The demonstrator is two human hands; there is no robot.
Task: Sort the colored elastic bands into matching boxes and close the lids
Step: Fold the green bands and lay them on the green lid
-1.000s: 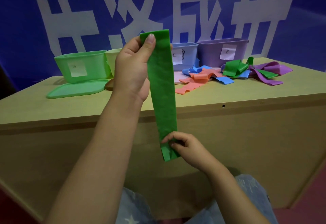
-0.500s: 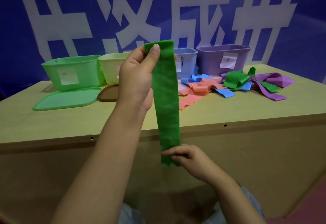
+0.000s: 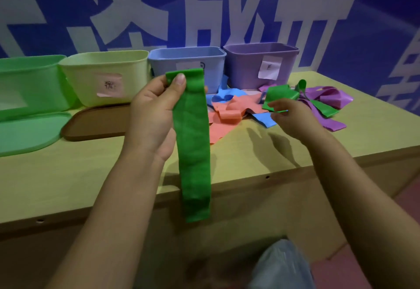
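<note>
- Left hand (image 3: 151, 115) pinches a long flat green elastic band (image 3: 193, 143) by its top, hanging.
- Right hand (image 3: 292, 119), fingers curled, pinches a folded green band (image 3: 280, 95).
- Far box labels are unreadable.

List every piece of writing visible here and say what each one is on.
Blue wall banner: large white characters, cropped; one reads "成".
Yellow-green box pink label: handwritten, too blurred to read.
Blue box label: mostly hidden, unreadable.
Purple box white label: small mark, unreadable.
Green box label: no readable text.
</note>
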